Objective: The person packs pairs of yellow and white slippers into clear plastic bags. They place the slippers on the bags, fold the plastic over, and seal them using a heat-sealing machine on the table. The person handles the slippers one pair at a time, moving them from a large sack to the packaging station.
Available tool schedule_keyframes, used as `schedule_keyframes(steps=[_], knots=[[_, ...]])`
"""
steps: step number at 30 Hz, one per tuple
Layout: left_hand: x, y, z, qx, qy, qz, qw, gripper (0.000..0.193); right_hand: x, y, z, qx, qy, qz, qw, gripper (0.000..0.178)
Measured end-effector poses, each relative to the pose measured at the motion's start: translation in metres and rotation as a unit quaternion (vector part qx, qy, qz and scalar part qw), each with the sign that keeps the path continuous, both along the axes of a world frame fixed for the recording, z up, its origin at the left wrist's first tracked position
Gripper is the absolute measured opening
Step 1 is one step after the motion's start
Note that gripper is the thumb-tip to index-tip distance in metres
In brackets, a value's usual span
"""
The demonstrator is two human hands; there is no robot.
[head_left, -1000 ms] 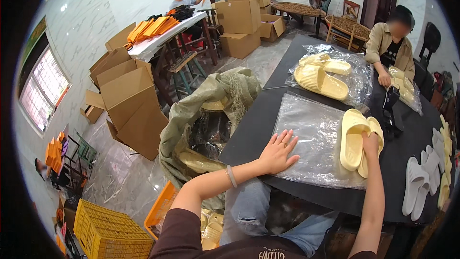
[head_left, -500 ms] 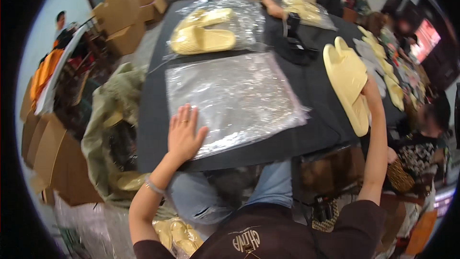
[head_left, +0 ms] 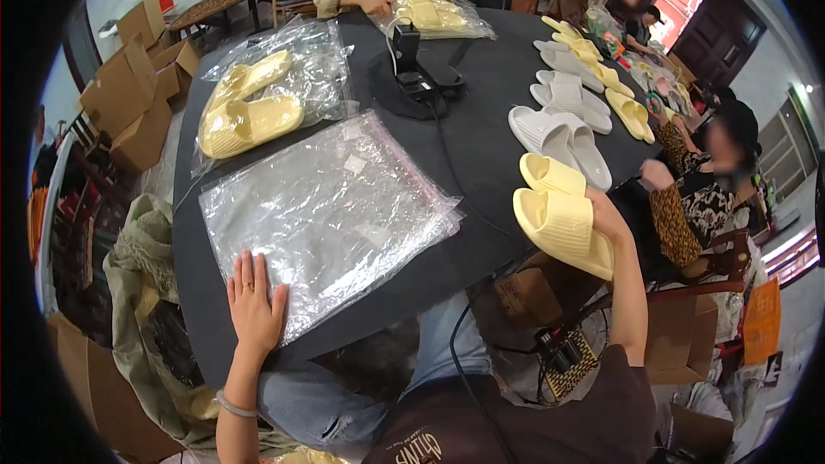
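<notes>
My left hand lies flat, fingers stretched, on the near left corner of a stack of clear plastic bags on the dark tabletop. In my right hand is a pair of pale yellow slippers, gripped from the right side and held over the table's right edge. My fingers are partly hidden behind them. Just beyond the held pair stand several white slippers. Another yellow pair rests on a clear bag past the bag stack, at the far left.
A black device with a cable stands mid-table. Across from me, a person's hand touches bagged yellow slippers. More yellow slippers line the right side, where another person sits close. Cardboard boxes stand at the left.
My view has swung to the right, so the table appears further left. The held slippers have tilted and come nearer to me. My left hand stays on the bag stack.
</notes>
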State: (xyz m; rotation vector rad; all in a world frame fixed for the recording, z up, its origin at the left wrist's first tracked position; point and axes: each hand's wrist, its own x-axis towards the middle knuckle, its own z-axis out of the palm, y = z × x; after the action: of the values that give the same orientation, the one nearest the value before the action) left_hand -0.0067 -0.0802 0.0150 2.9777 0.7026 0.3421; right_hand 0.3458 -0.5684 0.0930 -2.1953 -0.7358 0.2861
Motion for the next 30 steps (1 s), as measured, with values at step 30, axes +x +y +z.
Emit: schedule_keyframes(steps=[30], knots=[[0.006, -0.008, 0.012, -0.018, 0.031, 0.001, 0.999, 0.063, 0.213, 0.121, -0.088, -0.158, -0.246, -0.423, 0.858, 0.033]])
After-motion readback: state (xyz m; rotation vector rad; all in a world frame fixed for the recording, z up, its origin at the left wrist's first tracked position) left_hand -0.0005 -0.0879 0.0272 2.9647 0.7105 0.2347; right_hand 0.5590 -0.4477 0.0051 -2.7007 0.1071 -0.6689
